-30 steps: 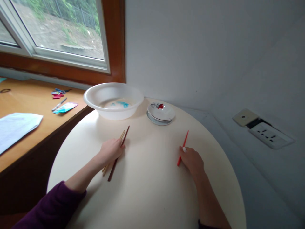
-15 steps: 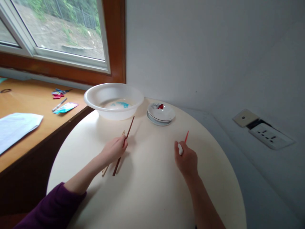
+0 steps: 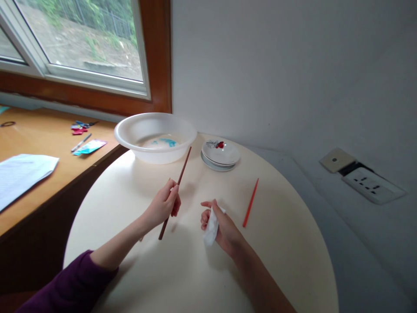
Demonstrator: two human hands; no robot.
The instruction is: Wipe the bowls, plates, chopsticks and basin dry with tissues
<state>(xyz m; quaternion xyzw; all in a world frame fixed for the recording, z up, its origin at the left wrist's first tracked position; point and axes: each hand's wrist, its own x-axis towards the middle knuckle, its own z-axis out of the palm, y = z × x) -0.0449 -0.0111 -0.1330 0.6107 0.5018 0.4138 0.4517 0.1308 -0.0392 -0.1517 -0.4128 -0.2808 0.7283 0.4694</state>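
Brown chopsticks (image 3: 184,166), held close together so that I cannot tell if there is more than one, slant up from my left hand (image 3: 167,201), which is closed around their middle. Under that hand and wrist lie light wooden chopsticks (image 3: 141,239), mostly hidden, with only small ends showing. My right hand (image 3: 221,221) is closed on a crumpled white tissue (image 3: 211,228), its index finger pointing left, a short way right of the brown chopsticks. Red chopsticks (image 3: 250,203) lie on the table to the right of my right hand, apart from it.
At the back of the round white table (image 3: 182,278) stands a translucent basin (image 3: 156,154) with something blue inside. Beside it are stacked small plates (image 3: 224,155) with a red flower. A wooden desk (image 3: 65,165) with papers (image 3: 26,176) is at left; a wall socket (image 3: 371,184) at right.
My right hand has let go of the red chopsticks and moved left with the tissue. My left hand has lifted the brown chopsticks slightly up and to the right.
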